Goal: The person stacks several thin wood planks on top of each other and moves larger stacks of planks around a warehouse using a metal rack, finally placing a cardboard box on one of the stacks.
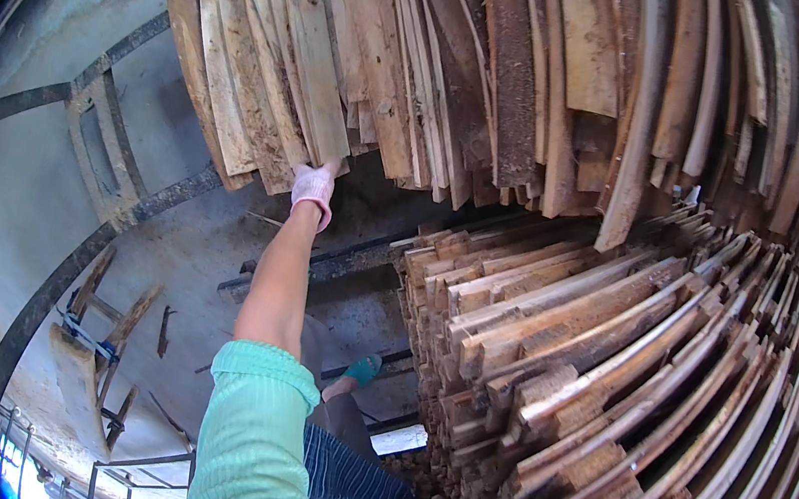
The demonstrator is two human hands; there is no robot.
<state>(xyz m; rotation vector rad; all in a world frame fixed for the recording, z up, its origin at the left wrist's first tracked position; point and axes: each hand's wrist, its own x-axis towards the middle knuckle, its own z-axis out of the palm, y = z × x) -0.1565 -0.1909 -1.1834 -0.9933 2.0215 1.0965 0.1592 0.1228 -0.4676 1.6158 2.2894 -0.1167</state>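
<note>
Green sleeve, grey floor, stacked planks

The fingers of the left hand, in a pale glove, are too small to make out, so I cannot tell how they close on the plank. The top edge cuts off the high pile of wood. The low pile runs into the dark rim on the right. The green sleeve and the dark striped cloth are cut off at the bottom. The sleeve hides part of the cloth.
</note>
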